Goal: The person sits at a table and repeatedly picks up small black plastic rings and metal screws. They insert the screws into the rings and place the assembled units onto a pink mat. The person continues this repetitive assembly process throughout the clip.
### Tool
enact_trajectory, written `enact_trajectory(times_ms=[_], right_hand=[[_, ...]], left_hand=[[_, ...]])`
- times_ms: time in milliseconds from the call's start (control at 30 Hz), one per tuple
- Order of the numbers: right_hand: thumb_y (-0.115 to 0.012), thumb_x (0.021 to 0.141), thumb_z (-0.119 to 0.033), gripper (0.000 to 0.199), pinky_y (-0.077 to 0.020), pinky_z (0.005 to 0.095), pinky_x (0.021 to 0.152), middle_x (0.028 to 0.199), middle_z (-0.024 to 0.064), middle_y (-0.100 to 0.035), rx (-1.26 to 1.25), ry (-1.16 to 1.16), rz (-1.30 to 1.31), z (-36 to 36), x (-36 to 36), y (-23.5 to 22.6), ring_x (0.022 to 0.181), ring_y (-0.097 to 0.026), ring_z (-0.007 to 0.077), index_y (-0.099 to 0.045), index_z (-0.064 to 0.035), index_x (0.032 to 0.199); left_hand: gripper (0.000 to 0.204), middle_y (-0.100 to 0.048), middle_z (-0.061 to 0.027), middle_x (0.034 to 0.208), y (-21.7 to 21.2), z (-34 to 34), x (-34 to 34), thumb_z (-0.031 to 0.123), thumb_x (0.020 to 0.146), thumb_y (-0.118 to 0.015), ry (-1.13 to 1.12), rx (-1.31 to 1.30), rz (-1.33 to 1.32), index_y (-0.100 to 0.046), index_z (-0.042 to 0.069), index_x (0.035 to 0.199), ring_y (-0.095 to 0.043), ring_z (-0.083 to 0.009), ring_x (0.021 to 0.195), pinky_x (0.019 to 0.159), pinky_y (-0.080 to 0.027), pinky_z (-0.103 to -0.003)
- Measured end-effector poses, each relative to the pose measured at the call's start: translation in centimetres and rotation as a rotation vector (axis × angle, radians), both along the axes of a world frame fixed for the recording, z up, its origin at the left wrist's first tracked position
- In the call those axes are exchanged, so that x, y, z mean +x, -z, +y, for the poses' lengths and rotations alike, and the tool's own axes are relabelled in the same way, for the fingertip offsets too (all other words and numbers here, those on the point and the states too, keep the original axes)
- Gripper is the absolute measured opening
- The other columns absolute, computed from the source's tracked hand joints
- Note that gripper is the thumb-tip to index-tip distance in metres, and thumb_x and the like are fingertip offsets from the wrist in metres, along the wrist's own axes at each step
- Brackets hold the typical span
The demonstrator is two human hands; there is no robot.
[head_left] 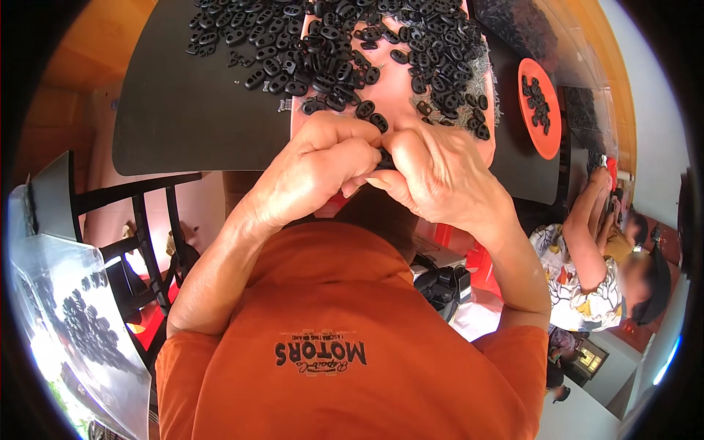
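Observation:
My left hand [319,161] and my right hand [444,172] meet at the near edge of a pink board [392,84]. Both have their fingers closed around a small black cord lock [386,158], mostly hidden by the fingertips. Just beyond my fingers, a loose two-holed black cord lock [378,122] rests on the board. Many more oval black cord locks [330,66] are heaped behind it, some spilling left onto the dark table. Small silvery springs [484,70] lie scattered along the board's right side.
On the table [191,110], to the right, stands an orange plate [550,143] holding small black pieces. A black chair [139,213] is at the left, near a clear plastic bag [66,257] with dark parts. Another person [587,271] sits at the right.

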State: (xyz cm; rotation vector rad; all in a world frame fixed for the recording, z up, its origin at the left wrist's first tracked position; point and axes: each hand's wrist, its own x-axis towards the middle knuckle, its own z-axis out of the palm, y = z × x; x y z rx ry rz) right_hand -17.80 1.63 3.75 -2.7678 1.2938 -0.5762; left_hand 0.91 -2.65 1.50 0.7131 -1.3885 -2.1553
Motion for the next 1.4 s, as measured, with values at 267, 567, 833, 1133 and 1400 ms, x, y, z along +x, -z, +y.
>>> enact_trajectory(times_ms=[267,567,833,1133,1400], right_hand=[[-0.072,0.081,-0.037,0.042,-0.0443,0.0316,0.04,0.063,0.0069,-0.048,0.046,-0.057,-0.006,-0.1,0.0,0.2,0.048,-0.055,0.022,-0.044,-0.0055,0.073],[-0.071,0.081,-0.029,0.036,-0.0466,0.0362,0.049,0.075,0.0118,-0.053,0.212,-0.065,-0.005,0.4,0.1,-1.1,0.059,-0.059,0.0287,-0.047,-0.0011,0.082],[-0.069,0.083,-0.031,0.035,-0.0459,0.0354,0.043,0.068,0.0097,-0.052,0.158,-0.07,0.021,0.2,0.3,-0.5,0.051,-0.057,0.0265,-0.047,-0.0033,0.08],[-0.067,0.084,-0.019,0.027,-0.042,0.0359,0.04,0.064,0.0086,-0.05,0.138,-0.115,-0.033,0.0,0.0,-0.1,0.049,-0.055,0.0259,-0.046,-0.0036,0.077],[-0.062,0.089,-0.02,0.024,-0.0418,0.0361,0.048,0.067,0.0101,-0.049,0.301,0.009,-0.3,1.4,-0.2,0.1,0.056,-0.055,0.0271,-0.048,-0.0016,0.081]], left_hand=[[0.023,-0.046,-0.0018,0.053,0.4,0.0,0.0,0.007,0.081,-0.043,0.017,-0.082,0.004,-0.048,0.0,0.06,-0.04,-0.0083,0.049,0.045,-0.03,-0.027],[0.022,-0.044,-0.0002,0.054,-0.1,-0.1,0.6,0.009,0.079,-0.045,0.046,0.025,-0.011,-0.046,0.003,0.058,-0.039,-0.0071,0.05,0.044,-0.029,-0.025],[0.023,-0.041,0.0004,0.053,0.2,-0.3,0.5,0.009,0.078,-0.045,0.059,-0.036,0.018,-0.044,0.003,0.056,-0.036,-0.0071,0.049,0.043,-0.027,-0.025],[0.023,-0.041,0.0011,0.054,0.2,-0.2,0.1,0.008,0.079,-0.044,0.07,-0.091,-0.03,-0.044,0.002,0.057,-0.035,-0.0066,0.05,0.045,-0.028,-0.026],[0.021,-0.045,0.0017,0.058,0.1,0.3,0.2,0.009,0.081,-0.047,0.003,0.011,-0.009,-0.048,0.003,0.061,-0.039,-0.0057,0.054,0.048,-0.029,-0.025]])
